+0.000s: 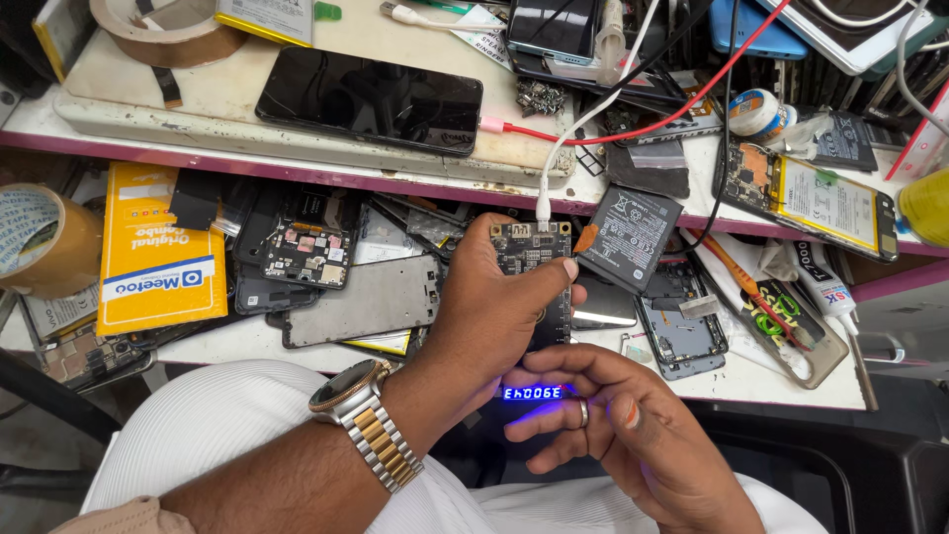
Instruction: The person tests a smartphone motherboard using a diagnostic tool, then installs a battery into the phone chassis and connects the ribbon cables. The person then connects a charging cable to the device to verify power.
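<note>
Between both hands (554,376): tester board (539,287), w/ white cable (563,148).

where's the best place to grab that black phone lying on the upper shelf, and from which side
Probably by its two long edges near the middle, coming down from above. The black phone lies flat, screen up, on the pale shelf, so only the edges offer a hold. Its right end is poorer: a pink-tipped cable is plugged in there.

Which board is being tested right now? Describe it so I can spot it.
Look at the lower shelf edge, centre, where the left hand and right hand meet. Between them is a narrow black tester board with a white cable plugged into its top. Unlike the loose phone parts around, it alone shows a glowing blue display.
</note>
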